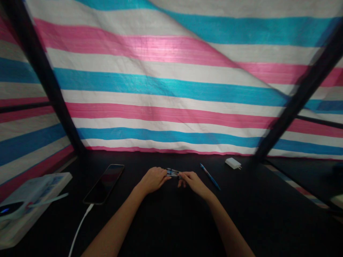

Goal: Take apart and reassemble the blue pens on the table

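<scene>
On a black table my left hand and my right hand meet over a small bundle of pens. The left hand's fingers close on the bundle's left end. My right hand pinches its right end with thumb and forefinger. The pens look blue and silver, and their count is hard to tell. A single blue pen lies on the table just right of my right hand, angled toward the back left.
A dark phone lies left of my hands with a white cable running to the front edge. A white box with a device sits at far left. A white charger rests at back right. Striped tarp walls the back.
</scene>
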`<state>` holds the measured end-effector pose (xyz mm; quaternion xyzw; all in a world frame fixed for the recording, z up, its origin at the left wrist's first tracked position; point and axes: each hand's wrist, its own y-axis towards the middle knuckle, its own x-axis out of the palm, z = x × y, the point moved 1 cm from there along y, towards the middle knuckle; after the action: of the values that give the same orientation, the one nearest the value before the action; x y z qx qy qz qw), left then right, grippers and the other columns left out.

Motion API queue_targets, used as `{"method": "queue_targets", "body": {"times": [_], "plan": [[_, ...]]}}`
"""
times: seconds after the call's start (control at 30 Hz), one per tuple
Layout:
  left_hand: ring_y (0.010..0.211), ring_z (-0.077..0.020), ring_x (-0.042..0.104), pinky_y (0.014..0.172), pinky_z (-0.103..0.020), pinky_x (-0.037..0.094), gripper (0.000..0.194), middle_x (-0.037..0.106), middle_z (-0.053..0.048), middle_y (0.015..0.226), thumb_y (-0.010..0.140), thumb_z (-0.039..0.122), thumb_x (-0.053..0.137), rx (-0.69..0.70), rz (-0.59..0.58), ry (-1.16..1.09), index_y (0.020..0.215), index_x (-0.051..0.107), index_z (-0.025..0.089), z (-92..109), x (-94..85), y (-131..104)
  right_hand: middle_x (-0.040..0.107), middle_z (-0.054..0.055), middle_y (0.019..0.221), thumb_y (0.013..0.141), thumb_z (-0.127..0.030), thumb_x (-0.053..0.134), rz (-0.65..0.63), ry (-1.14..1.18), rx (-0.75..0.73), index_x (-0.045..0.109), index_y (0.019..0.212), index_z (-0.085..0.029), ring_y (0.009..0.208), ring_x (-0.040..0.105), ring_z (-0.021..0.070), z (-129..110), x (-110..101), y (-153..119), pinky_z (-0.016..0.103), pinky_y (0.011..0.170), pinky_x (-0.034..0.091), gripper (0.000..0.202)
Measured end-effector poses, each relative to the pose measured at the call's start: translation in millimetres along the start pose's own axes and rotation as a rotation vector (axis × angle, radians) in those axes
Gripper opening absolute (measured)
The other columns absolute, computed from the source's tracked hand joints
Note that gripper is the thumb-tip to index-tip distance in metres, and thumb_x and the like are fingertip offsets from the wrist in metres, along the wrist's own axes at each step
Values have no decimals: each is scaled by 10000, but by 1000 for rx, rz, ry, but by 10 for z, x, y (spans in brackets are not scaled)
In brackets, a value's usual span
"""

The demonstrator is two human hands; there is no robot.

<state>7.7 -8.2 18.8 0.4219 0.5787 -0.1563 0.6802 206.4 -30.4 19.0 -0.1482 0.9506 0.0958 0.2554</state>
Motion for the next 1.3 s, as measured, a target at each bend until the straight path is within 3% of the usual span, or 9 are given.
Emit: {"method": "queue_targets", "body": {"times": [0.17, 0.33, 0.4, 0.5, 0.67, 0.83, 1.0, 1.13, 1.3], "plan": [[710, -167, 544, 645, -274, 378, 288, 575, -36, 741, 915, 348, 329, -14, 9, 1, 803, 515, 159, 1, 3, 4, 649, 44, 950, 749, -372, 562, 89, 51, -84, 612, 1024, -185, 822, 575, 166, 1, 6, 16, 278, 750, 426, 336], [709, -168, 542, 641, -277, 378, 255, 583, -32, 762, 909, 334, 350, 6, 4, 1, 818, 516, 164, 18, 2, 3, 655, 43, 682, 835, -419, 399, 19, -5, 10, 666, 856, -146, 545, 533, 134, 65, 8, 29, 264, 562, 418, 382], [709, -168, 541, 643, -278, 378, 257, 584, -33, 763, 909, 334, 347, 11, 2, 4, 819, 517, 163, 20, 0, 0, 665, 44, 806, 766, -378, 527, 46, -22, -27, 659, 894, -166, 654, 564, 149, 57, -2, 22, 273, 633, 431, 281], [713, -170, 542, 646, -280, 379, 262, 582, -38, 764, 911, 332, 340, -4, 13, 7, 821, 517, 161, 15, -7, -3, 644, 39, 960, 672, -325, 642, 108, 6, -72, 612, 1025, -199, 826, 569, 176, 13, -7, 9, 295, 750, 426, 376], [722, -169, 547, 654, -280, 382, 275, 582, -41, 765, 913, 345, 336, 2, 2, -3, 822, 516, 158, 6, 9, 2, 660, 45, 724, 819, -397, 443, 25, 27, -12, 656, 897, -151, 610, 565, 152, -17, 29, 8, 286, 609, 446, 335], [725, -170, 549, 651, -280, 384, 270, 584, -38, 768, 914, 342, 337, -4, 11, -13, 823, 514, 161, -8, 18, 6, 638, 43, 1002, 727, -338, 592, 82, 42, -106, 601, 1057, -193, 885, 574, 181, -28, 16, 4, 309, 810, 429, 360], [720, -173, 551, 646, -284, 387, 273, 590, -41, 777, 914, 342, 335, 17, -9, 7, 822, 515, 159, 7, 6, 11, 663, 42, 715, 835, -397, 414, 19, -78, -22, 678, 802, -155, 566, 548, 131, 3, 21, 6, 264, 599, 438, 359], [722, -177, 556, 644, -286, 389, 263, 599, -50, 794, 915, 321, 335, 53, -26, 44, 838, 523, 155, 21, 29, 13, 665, 29, 901, 756, -298, 544, 68, -92, -76, 605, 1058, -212, 768, 591, 168, 20, 34, 6, 288, 722, 438, 319], [717, -175, 555, 648, -285, 389, 247, 597, -48, 789, 915, 303, 336, 44, -24, 58, 836, 517, 155, -4, 59, 5, 644, 24, 997, 762, -210, 518, 117, -211, -117, 634, 997, -232, 931, 566, 185, 8, 54, 3, 316, 845, 394, 263]]}}
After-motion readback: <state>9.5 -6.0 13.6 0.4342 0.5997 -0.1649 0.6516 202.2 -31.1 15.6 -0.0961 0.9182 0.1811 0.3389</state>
